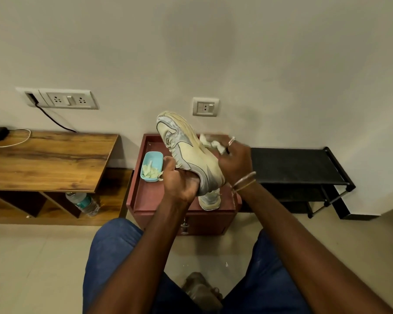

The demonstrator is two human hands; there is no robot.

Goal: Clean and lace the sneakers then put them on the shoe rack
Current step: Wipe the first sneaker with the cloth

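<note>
Cream sneaker held toe-up above maroon cabinet | left hand curled round its heel | right hand pinches white wipe beside its sole | second sneaker on cabinet, near-right | black shoe rack right

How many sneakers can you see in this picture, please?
2. One sneaker is held up in the left hand, with the right hand holding a wipe by its sole; the other sneaker sits on the red cabinet, partly hidden behind the first.
</note>
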